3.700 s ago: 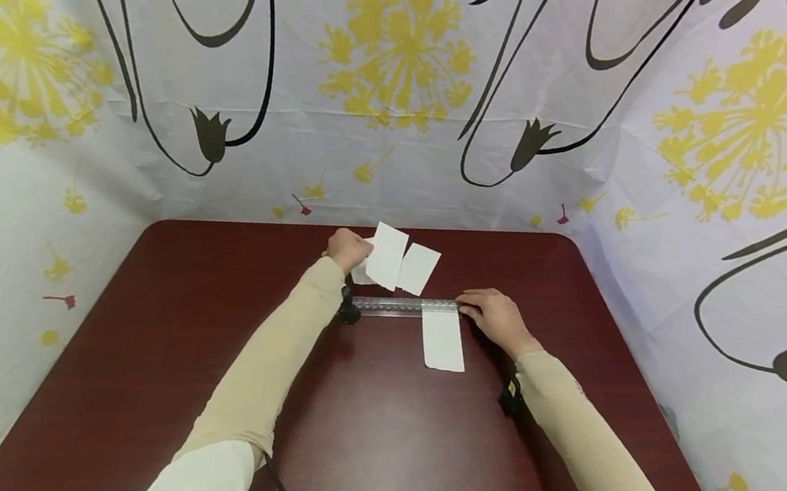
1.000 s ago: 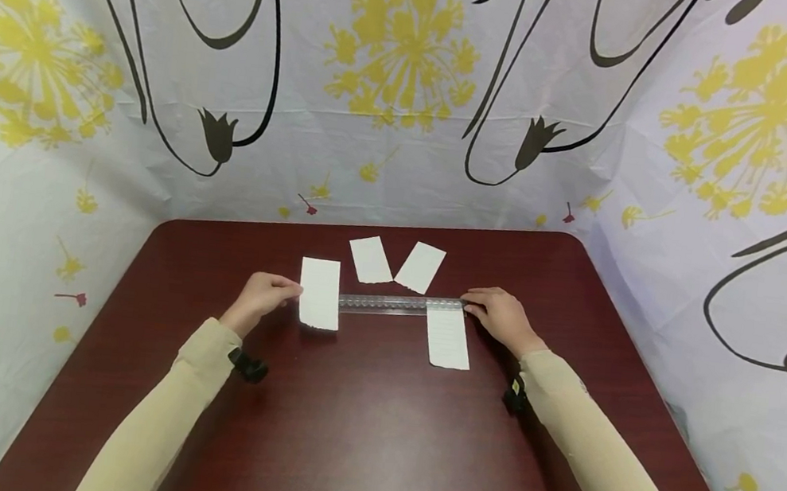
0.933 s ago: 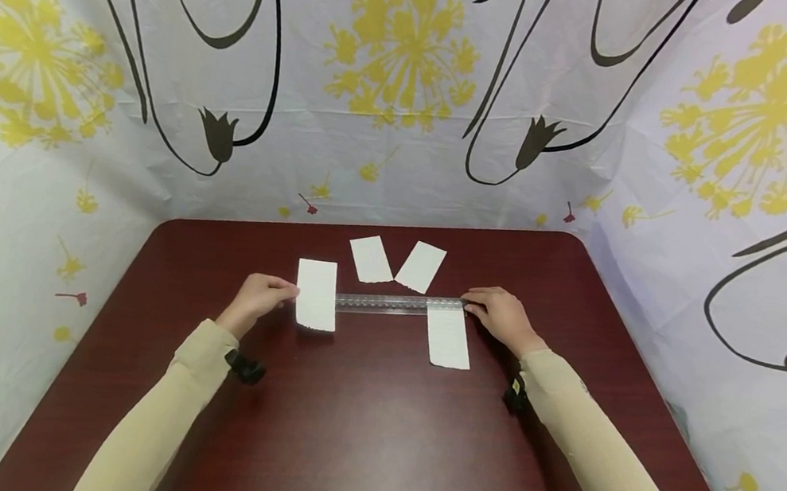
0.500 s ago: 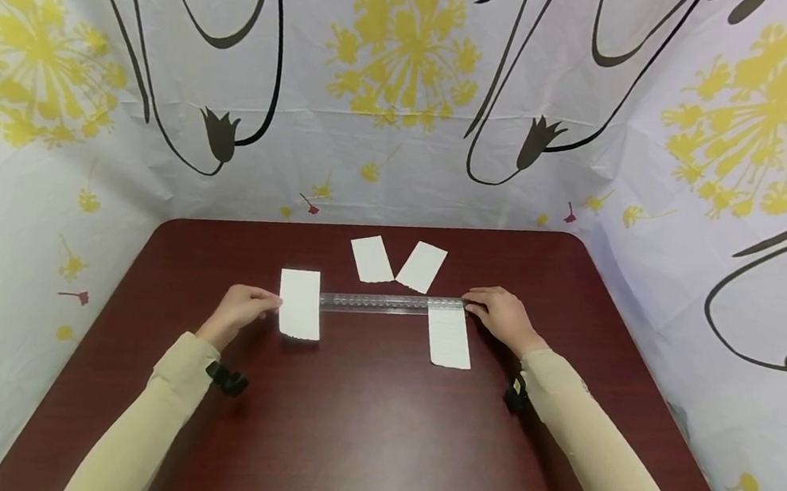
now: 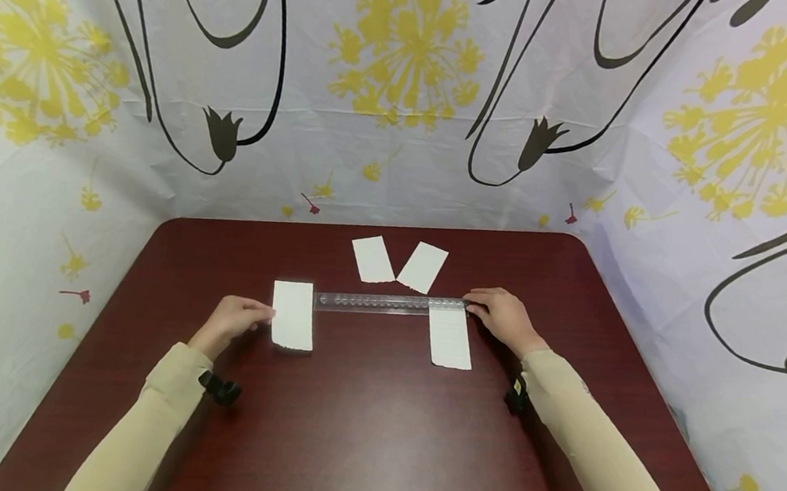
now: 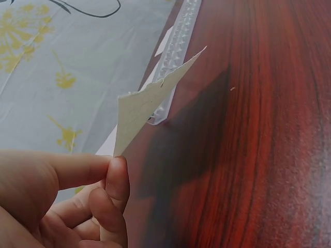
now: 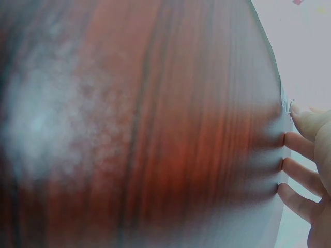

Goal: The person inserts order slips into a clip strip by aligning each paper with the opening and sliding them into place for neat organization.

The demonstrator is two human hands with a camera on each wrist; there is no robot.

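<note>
My left hand (image 5: 234,323) pinches the left edge of a white paper slip (image 5: 293,315) between thumb and index finger. The left wrist view shows this slip tilted above the table, its lower edge ragged and its shadow falling beside it. From the slip, a clear plastic ruler (image 5: 373,303) stretches right; the slip hides part of the ruler's left end. At the other end, my right hand (image 5: 504,318) holds the ruler by its tip, several fingertips resting on the wood. Under the ruler there lies a second, lined paper slip (image 5: 451,339), its lower part sticking out toward me.
Two more white paper slips, a left one (image 5: 373,259) and a right one (image 5: 423,267), lie behind the ruler, angled apart. The dark red table (image 5: 373,435) has rounded corners. A white cloth (image 5: 401,174) with yellow flowers hangs behind and at both sides.
My left hand has picked a slip from the group at the back, then carried it left and toward me, lately lowering it beside the ruler's left end. My right hand stays put.
</note>
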